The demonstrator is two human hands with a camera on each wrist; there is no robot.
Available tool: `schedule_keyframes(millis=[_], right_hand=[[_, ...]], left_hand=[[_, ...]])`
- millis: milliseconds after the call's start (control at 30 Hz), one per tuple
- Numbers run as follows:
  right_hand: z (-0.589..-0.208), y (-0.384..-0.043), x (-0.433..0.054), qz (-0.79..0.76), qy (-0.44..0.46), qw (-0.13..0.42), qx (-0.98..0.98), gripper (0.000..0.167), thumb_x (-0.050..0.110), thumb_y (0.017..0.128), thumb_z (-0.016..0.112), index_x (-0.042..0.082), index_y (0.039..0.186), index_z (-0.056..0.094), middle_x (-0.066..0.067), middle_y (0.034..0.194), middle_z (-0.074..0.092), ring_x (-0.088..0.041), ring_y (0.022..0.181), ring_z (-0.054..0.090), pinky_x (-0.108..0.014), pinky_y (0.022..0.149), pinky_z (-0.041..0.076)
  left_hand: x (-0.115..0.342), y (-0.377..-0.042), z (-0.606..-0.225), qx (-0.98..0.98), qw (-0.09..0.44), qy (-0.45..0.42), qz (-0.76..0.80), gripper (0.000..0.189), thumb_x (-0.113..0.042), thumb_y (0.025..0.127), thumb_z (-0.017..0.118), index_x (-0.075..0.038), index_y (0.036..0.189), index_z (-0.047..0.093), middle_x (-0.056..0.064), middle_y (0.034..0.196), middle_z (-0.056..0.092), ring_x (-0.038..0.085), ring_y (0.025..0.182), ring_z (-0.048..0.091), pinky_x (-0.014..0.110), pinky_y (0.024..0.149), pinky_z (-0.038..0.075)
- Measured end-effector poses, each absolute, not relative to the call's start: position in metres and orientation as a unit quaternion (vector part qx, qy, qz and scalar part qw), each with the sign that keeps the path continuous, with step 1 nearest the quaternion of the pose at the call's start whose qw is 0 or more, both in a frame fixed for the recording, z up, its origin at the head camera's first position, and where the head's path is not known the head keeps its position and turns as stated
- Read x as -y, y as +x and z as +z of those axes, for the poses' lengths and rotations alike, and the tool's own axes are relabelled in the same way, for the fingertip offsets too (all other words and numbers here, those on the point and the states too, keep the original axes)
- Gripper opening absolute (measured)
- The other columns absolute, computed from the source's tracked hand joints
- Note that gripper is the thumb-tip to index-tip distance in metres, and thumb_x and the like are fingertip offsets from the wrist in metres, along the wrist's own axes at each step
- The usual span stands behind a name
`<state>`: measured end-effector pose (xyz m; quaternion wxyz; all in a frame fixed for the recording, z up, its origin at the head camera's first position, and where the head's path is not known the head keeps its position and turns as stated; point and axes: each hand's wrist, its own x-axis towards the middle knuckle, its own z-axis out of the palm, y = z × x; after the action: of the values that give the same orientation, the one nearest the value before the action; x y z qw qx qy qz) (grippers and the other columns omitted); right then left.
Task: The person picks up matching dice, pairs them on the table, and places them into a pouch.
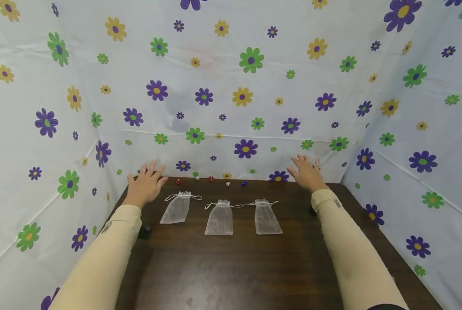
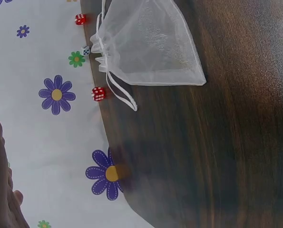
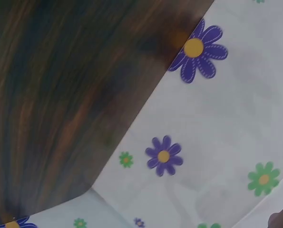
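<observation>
My left hand [image 1: 145, 187] hovers near the table's back left corner, fingers spread and holding nothing. Toward the back right, my right hand [image 1: 307, 174] is also raised with its fingers extended and nothing in them. Between the hands lie three sheer white drawstring pouches: a left pouch [image 1: 177, 209], a middle pouch [image 1: 220, 218] and a right pouch [image 1: 267, 218]. Behind them, small dice line the back edge: a red die [image 1: 178, 181], a white die [image 1: 197, 178], another red die [image 1: 211, 178], a second white die [image 1: 228, 184] and a blue die [image 1: 244, 183].
The dark wooden table [image 1: 231, 271] meets a white flowered cloth [image 1: 215, 116] at the back, with more cloth at both sides. In the left wrist view, the red die [image 2: 98, 93] and a pouch [image 2: 153, 47] appear up close.
</observation>
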<state>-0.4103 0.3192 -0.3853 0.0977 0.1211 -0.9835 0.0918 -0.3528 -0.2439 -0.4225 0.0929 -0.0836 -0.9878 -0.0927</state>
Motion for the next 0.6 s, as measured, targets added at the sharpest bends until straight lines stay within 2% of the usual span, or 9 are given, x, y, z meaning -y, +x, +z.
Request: schedule_keyframes(millis=[333,600], right_hand=[[-0.386,-0.417,-0.302,0.090,0.121,0.091,0.984,0.064,0.044,0.109,0.042,0.006,0.158,0.031,-0.024,0.165,0.019,-0.044,0.152,0.007,-0.072,0.112,-0.010],[-0.397,-0.414,-0.298,0.098,0.115,0.090,0.984,0.065,0.045,0.108,0.043,0.005,0.158,0.031,-0.025,0.164,0.019,-0.045,0.152,0.010,-0.072,0.112,-0.008]], left_hand=[[0.244,-0.359,-0.421,0.987,0.085,-0.086,-0.102,0.072,-0.062,0.105,0.013,-0.020,0.164,0.017,0.018,0.168,0.007,0.047,0.152,0.003,0.084,0.103,0.001],[0.241,-0.357,-0.416,0.987,0.086,-0.086,-0.109,0.069,-0.057,0.107,0.017,-0.018,0.164,0.013,0.019,0.169,0.004,0.046,0.152,0.003,0.083,0.104,0.002]])
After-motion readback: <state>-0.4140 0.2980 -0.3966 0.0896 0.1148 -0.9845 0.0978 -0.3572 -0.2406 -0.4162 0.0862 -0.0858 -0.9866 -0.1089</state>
